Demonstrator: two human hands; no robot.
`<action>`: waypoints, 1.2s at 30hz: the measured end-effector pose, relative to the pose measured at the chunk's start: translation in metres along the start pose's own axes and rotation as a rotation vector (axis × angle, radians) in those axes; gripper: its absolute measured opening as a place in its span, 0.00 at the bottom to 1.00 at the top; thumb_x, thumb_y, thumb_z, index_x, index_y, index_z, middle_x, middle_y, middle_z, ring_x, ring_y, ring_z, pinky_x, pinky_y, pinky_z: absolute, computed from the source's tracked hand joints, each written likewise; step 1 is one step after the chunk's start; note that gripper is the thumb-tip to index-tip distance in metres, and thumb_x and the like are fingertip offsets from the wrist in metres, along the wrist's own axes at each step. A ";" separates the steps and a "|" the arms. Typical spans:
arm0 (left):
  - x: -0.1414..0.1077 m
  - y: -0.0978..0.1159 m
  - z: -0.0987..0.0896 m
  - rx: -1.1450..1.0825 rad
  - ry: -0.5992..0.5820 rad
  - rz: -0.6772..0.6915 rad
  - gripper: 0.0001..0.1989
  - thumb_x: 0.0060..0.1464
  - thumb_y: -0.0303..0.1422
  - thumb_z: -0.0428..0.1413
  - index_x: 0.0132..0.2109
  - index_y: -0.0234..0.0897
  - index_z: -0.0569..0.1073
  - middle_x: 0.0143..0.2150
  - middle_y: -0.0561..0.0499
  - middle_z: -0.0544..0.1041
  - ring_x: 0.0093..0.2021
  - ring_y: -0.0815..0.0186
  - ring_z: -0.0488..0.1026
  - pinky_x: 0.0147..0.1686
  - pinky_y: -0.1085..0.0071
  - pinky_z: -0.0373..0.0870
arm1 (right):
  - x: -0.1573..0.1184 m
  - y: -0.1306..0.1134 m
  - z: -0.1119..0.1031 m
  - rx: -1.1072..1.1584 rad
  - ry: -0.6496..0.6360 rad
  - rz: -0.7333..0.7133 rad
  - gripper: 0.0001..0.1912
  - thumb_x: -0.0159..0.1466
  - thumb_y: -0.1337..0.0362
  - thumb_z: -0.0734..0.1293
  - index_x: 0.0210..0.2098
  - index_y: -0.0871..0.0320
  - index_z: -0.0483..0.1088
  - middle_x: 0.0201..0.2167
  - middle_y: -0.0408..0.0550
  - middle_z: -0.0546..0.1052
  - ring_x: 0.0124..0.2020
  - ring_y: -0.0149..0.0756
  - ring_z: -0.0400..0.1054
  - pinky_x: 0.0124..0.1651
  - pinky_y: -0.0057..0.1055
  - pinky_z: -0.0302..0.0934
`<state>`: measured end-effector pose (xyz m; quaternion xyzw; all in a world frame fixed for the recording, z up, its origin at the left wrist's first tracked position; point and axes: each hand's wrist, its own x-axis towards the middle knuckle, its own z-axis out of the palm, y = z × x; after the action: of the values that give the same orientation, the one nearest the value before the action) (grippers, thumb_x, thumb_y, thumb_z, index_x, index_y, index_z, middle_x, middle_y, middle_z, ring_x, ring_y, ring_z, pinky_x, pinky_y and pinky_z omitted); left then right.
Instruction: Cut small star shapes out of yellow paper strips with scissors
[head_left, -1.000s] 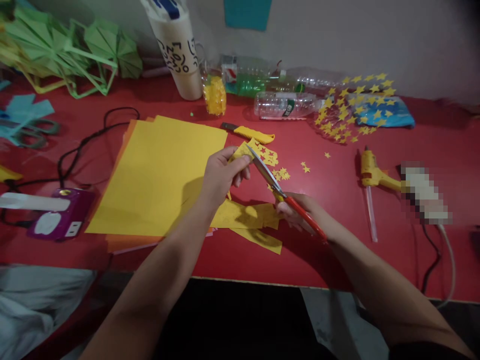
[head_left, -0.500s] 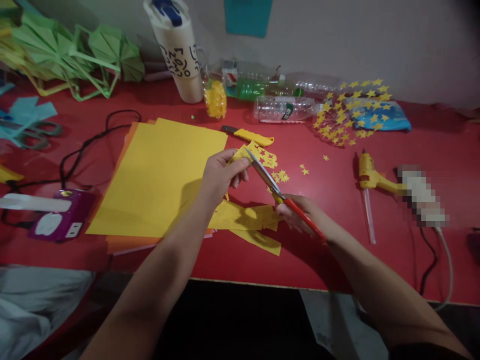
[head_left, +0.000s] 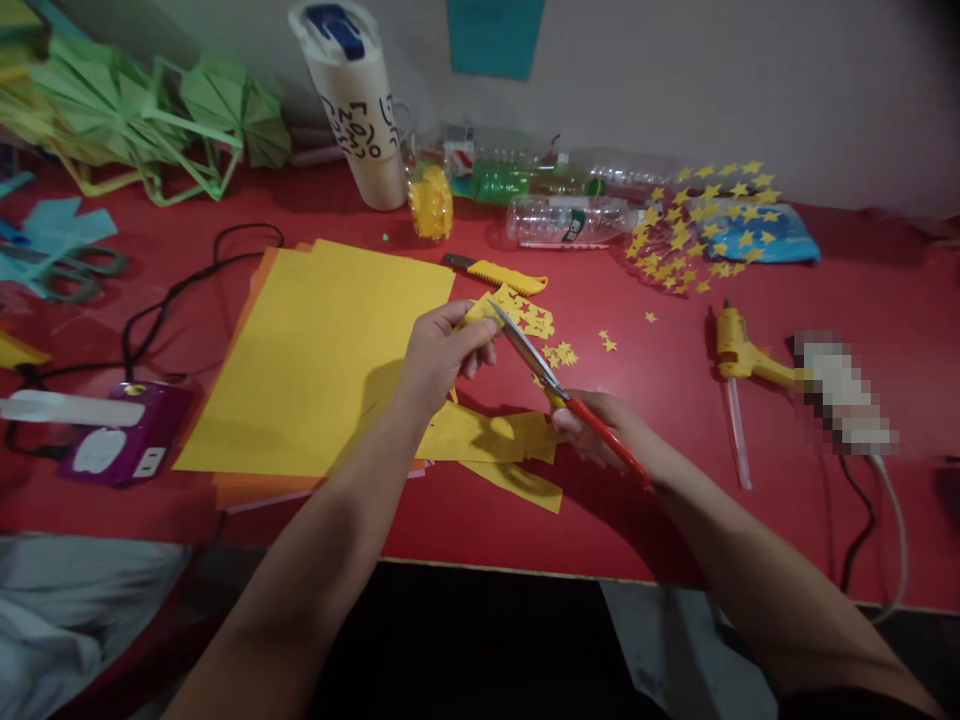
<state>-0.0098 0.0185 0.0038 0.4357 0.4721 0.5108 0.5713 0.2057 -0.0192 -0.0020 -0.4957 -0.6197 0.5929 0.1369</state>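
Observation:
My left hand (head_left: 454, 345) pinches a small piece of yellow paper (head_left: 486, 306) between thumb and fingers. In my right hand (head_left: 600, 425) are red-handled scissors (head_left: 551, 378), their tips touching the paper beside my left thumb. Whether the blades are fully closed is hard to see. Just beyond lies a yellow scrap with star-shaped holes (head_left: 532, 316), near a little pile of cut paper stars (head_left: 561, 354). Strips of yellow paper (head_left: 480, 432) rest beneath my hands. A stack of yellow sheets (head_left: 322, 350), with orange ones under it, is left of my left hand.
Behind my hands lies a yellow utility knife (head_left: 502, 275). A glue gun (head_left: 739, 340) and a star-covered clear bottle (head_left: 675, 240) are at the right. Plastic bottles (head_left: 570, 218) and a white tumbler (head_left: 356, 110) line the wall. A purple power socket (head_left: 124, 435) with black cable sits left.
Almost nothing differs. Both hands, the paper and the scissors keep nearly the same place; the view has shifted very slightly.

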 end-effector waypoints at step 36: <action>0.003 0.002 0.002 0.081 0.083 0.018 0.04 0.44 0.31 0.58 0.25 0.37 0.71 0.16 0.56 0.71 0.12 0.77 0.60 0.13 0.78 0.56 | 0.004 -0.005 -0.004 -0.116 0.043 -0.063 0.29 0.63 0.38 0.65 0.24 0.54 0.55 0.18 0.36 0.56 0.20 0.26 0.51 0.24 0.29 0.46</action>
<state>-0.0082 0.0219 0.0054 0.4414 0.5116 0.5140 0.5285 0.2041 -0.0123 0.0018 -0.4957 -0.6652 0.5406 0.1400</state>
